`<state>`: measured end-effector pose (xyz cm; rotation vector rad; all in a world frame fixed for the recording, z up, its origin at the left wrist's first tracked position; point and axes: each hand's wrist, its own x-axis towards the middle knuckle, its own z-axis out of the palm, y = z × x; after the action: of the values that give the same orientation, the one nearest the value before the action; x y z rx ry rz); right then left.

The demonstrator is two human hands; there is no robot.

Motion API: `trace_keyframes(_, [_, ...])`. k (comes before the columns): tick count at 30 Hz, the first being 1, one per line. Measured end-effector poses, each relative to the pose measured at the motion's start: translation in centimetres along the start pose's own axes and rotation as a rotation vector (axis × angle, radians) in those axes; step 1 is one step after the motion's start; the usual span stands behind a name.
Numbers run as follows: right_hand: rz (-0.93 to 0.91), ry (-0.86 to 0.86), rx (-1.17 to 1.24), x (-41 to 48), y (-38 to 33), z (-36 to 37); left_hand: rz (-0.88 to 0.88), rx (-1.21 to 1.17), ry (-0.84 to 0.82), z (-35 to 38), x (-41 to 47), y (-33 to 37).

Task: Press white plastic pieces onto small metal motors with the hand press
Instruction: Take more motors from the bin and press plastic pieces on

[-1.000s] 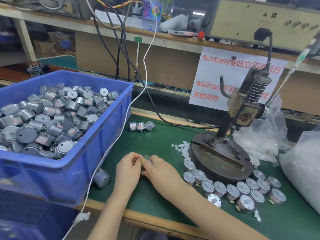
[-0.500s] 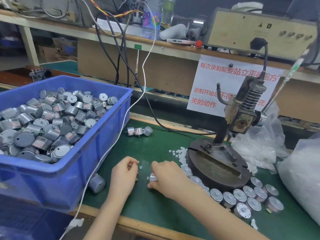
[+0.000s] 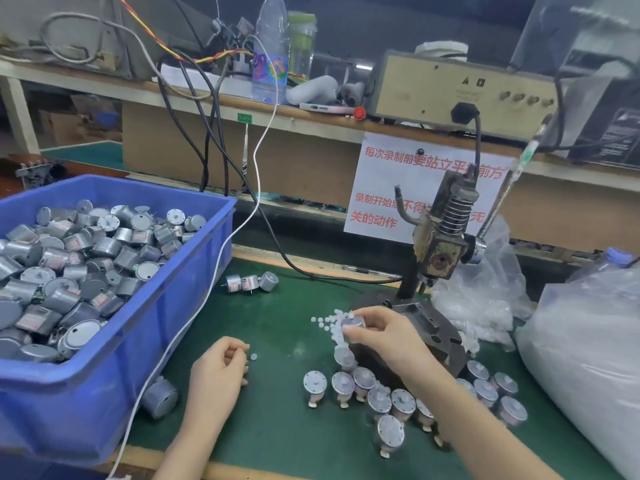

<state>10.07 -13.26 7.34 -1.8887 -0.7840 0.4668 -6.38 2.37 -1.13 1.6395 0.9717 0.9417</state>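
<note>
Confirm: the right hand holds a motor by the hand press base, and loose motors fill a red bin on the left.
Wrong colour: the head view shows the bin is blue, not red. Otherwise right: the right hand holds a motor by the hand press base, and loose motors fill the bin on the left.

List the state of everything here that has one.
Right hand, grips a motor.
Left hand, rests on the mat, fingers curled; too small to tell whether it holds a piece.
Press, ram raised.
Bin, heaped with motors.
Bottle, upright.
Motor row, standing on end.
</note>
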Motion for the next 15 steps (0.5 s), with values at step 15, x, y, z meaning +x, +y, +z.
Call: trace_keyframes(15, [-0.007, 0.525, -0.620, 3.4, 4.9, -5.6, 0.020, -0.018, -0.016, 0.1, -0.1, 0.1])
